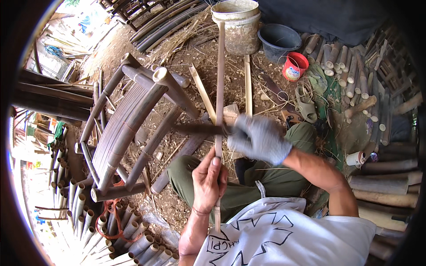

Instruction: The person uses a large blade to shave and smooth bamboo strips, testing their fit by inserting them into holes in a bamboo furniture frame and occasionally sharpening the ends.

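L hand (210,181): 1 strip (220,80); R hand (257,139): 1 blade (197,129)

Gloved right hand (258,139) blurred, dark blade (195,129) partly hidden, shirt (306,235) cut off below

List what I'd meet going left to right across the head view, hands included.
Slatted bamboo frame → bare left hand → gloved right hand → red pail → small white container.
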A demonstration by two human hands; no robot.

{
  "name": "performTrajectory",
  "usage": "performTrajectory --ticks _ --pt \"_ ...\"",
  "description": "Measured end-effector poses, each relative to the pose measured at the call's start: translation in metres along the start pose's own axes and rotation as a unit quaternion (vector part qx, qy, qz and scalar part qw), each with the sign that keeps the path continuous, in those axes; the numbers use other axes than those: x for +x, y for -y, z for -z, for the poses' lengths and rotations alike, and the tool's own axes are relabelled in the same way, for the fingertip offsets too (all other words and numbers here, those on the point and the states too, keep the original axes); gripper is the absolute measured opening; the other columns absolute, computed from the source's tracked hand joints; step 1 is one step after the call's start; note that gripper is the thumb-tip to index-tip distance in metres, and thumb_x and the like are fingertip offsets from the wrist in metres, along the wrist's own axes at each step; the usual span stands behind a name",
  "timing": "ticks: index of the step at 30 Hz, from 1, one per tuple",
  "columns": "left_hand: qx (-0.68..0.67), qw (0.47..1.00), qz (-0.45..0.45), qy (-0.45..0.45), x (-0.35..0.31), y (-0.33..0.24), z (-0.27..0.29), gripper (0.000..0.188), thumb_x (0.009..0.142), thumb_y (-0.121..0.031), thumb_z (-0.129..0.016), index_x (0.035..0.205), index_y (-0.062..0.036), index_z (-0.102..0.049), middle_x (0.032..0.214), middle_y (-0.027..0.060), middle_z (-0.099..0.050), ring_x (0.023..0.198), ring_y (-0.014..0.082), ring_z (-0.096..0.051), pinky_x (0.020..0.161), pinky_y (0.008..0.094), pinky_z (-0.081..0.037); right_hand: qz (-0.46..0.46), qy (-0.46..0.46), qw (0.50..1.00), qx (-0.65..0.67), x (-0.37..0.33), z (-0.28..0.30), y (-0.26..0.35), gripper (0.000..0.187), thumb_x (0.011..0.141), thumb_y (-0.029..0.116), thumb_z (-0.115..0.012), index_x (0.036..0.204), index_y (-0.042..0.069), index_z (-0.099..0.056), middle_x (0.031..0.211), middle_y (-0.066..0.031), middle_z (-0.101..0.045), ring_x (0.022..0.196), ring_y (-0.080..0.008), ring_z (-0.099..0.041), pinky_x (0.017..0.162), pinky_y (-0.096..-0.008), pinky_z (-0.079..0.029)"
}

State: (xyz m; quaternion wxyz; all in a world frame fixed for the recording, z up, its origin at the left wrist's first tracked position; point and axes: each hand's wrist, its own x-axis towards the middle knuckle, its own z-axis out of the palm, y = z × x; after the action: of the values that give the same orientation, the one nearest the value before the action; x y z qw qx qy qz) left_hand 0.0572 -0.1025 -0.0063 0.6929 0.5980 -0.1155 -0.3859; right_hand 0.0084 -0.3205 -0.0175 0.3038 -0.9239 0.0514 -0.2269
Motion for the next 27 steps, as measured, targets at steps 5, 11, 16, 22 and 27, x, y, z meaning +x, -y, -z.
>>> performTrajectory --ticks 5,11,16,22,27 --pt "0.016 0.999 0.004 0.038 -0.027 0.013 -0.002 0.048 0.105 -0.030 -0.052 0.145 -0.0025 -0.048 0.061 -0.0004 -0.050 0.040 0.0050 -0.037 0.036 0.0201 -0.028 -0.136 -0.211 0.967 0.033 0.046 0.047 -0.102 0.047 0.097 0.053 -0.058 0.088 0.007 -0.063 0.061 -0.0081 -0.059 0.045 -0.0202 -0.056 0.043 -0.0337 -0.045" --pt "-0.005 0.991 -0.108 0.075 0.049 0.004 -0.025 0.029 0.107 -0.029 -0.047 0.113 -0.0037 -0.060 0.070 0.0036 -0.064 0.042 0.0055 -0.048 0.038 0.0178 -0.035 -0.264 -0.143 0.755 0.583 0.044 0.057 -0.023 0.039 0.095 0.037 -0.068 0.115 0.004 -0.060 0.080 -0.0021 -0.062 0.054 -0.0071 -0.056 0.051 -0.0284 -0.051" --pt "-0.006 0.982 -0.111 0.151 0.101 0.021 -0.044 0.031 0.105 -0.029 -0.052 0.115 -0.0011 -0.061 0.098 0.0101 -0.069 0.076 0.0141 -0.066 0.068 0.0274 -0.056 -0.226 -0.141 0.860 0.436 0.061 0.045 -0.018 0.019 0.088 0.024 -0.075 0.091 0.007 -0.068 0.071 0.0004 -0.064 0.056 -0.0057 -0.056 0.050 -0.0243 -0.046" --pt "0.170 0.932 -0.319 0.040 0.144 -0.078 -0.039 0.043 0.101 -0.035 -0.059 0.126 0.0003 -0.060 0.109 0.0115 -0.069 0.088 0.0171 -0.067 0.081 0.0328 -0.057 -0.183 -0.104 0.917 0.340 0.043 0.040 -0.024 0.033 0.085 0.023 -0.077 0.067 0.011 -0.052 0.060 0.0038 -0.050 0.057 -0.0051 -0.047 0.050 -0.0263 -0.040" --pt "0.038 0.944 -0.293 0.149 0.181 -0.160 -0.045 0.032 0.101 -0.024 -0.060 0.124 -0.0013 -0.062 0.113 0.0096 -0.069 0.095 0.0162 -0.068 0.080 0.0343 -0.059 -0.189 -0.031 0.925 0.329 0.024 0.002 -0.027 0.028 0.088 0.028 -0.075 0.077 0.007 -0.062 0.063 0.0019 -0.049 0.065 -0.0097 -0.042 0.061 -0.0319 -0.040"
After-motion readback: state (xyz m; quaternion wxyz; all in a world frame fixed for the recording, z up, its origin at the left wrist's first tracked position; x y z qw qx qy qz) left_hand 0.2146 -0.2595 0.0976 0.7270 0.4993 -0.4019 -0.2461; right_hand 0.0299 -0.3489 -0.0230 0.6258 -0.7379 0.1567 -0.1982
